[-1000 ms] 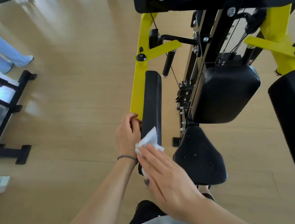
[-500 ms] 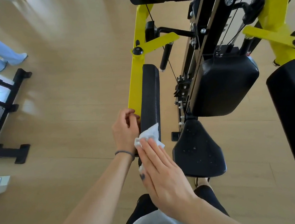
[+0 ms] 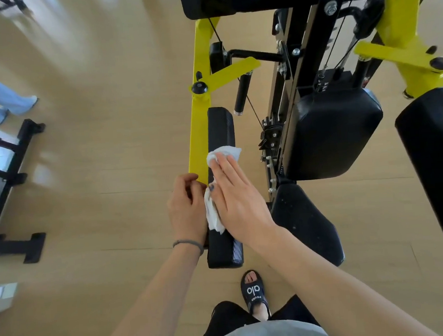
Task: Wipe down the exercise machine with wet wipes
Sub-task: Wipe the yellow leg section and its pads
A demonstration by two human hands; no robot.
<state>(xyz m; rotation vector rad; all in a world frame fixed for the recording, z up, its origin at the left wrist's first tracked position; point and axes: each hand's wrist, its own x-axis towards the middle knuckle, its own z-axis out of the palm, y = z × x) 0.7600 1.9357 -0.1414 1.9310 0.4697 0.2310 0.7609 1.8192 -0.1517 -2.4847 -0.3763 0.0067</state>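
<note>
The right hand (image 3: 233, 196), fingers straight, presses a white wet wipe (image 3: 223, 153) flat on the long black arm pad (image 3: 218, 131) mid-wipe, while the left hand (image 3: 185, 210) curls round the pad's edge, steadying; next likely comes stroking toward the far end.

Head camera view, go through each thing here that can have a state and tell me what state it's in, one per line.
Wet wipe: crumpled, pressed flat onto the pad under the right hand.
Long arm pad: being wiped, far end bare.
Right hand: fingers straight, pressing the wipe.
Left hand: fingers curled, gripping the pad's edge by the yellow frame.
Seat pad: untouched, speckled.
</note>
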